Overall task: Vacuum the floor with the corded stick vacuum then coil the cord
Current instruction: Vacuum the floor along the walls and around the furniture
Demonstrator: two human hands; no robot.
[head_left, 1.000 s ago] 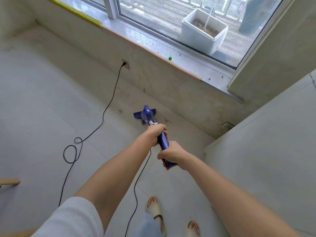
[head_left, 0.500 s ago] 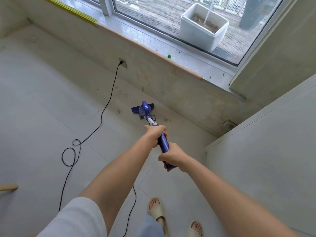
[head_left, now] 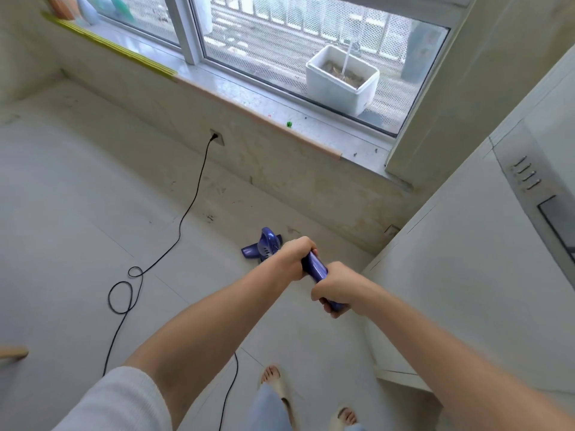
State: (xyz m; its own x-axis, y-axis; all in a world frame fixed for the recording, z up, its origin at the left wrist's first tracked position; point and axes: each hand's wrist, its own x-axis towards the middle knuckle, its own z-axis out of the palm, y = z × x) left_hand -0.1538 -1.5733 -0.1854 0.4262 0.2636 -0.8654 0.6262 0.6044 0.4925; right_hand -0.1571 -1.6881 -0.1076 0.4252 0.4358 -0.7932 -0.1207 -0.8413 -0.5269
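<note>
The blue stick vacuum (head_left: 264,245) now sits nearer the person than half a second ago, its head drawn back from the wall under the window and partly hidden behind the left hand (head_left: 294,258). Both hands keep their grip on the handle: the left hand curls round it further down, the right hand (head_left: 334,289) wraps round its top end.

The black cord (head_left: 186,209) runs from the wall socket (head_left: 217,137) down across the pale floor (head_left: 77,213), lies in two loose loops to the left as before, then passes under the left arm towards the feet in sandals (head_left: 281,396).

A white cabinet (head_left: 466,290) stands close on the right. Outside the window a white planter box (head_left: 340,79) rests on the ledge. No writing is readable anywhere.
</note>
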